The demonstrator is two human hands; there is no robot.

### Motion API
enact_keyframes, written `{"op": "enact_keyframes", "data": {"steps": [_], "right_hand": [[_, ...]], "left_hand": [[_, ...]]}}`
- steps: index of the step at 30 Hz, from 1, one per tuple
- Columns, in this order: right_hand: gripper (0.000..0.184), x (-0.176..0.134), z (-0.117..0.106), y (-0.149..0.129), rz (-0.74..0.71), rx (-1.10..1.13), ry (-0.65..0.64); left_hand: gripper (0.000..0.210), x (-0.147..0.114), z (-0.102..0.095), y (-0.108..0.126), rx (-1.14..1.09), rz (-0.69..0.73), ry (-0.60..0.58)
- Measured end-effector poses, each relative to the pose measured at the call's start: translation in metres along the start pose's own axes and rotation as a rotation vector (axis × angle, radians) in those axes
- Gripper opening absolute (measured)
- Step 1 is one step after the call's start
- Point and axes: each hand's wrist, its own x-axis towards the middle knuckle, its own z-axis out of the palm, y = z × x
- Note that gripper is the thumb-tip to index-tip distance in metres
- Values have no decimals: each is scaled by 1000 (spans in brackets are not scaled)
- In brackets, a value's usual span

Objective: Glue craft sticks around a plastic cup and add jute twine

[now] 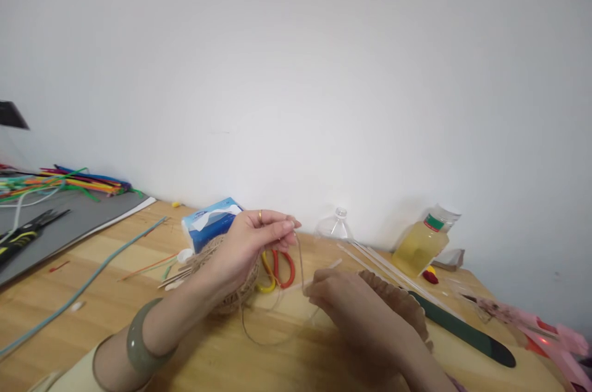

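My left hand point(252, 241) is raised over the table with thumb and fingers pinched on a strand of brown twine point(301, 259). Lower down and to the right, my right hand point(340, 299) has its fingertips closed on the same strand, which runs between the two hands. Behind my left wrist sits a ball of twine point(247, 284), partly hidden; a loose length of it curves along the tabletop. Scissors with red and yellow handles point(292, 275) lie just beyond the ball. A brown pleated piece point(393, 293) shows past my right hand, mostly covered by it.
Against the wall stand a blue tissue pack point(210, 232), a clear bottle top point(333, 228) and a yellow liquid bottle point(419, 250). At right lie a dark green strip point(467, 330) and a pink glue gun point(550, 330). Pliers point(28, 235) and pipe cleaners point(87, 179) are at left.
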Motion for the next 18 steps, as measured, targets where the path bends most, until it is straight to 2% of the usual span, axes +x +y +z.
{"op": "enact_keyframes", "data": {"steps": [2, 5, 7, 8, 10, 12, 15, 18], "right_hand": [[17, 2, -8, -5, 62, -8, -22], [24, 7, -21, -17, 184, 48, 110], [21, 8, -25, -25, 174, 90, 197], [18, 9, -24, -28, 148, 90, 201], [11, 9, -22, -30, 113, 45, 162], [15, 9, -17, -28, 132, -23, 141], [20, 9, -14, -23, 229, -44, 213], [18, 10, -15, -21, 273, 38, 269]], "left_hand": [[15, 0, 0, -3, 146, -54, -91], [16, 1, 4, -12, 293, -133, -251], [17, 1, 7, -18, 320, -149, -341], [18, 2, 8, -21, 315, -150, -370], [23, 2, 9, -25, 282, -155, -388], [24, 2, 9, -28, 244, -175, -379], [24, 2, 7, -30, 223, -186, -336], [25, 2, 6, -31, 230, -171, -291]]}}
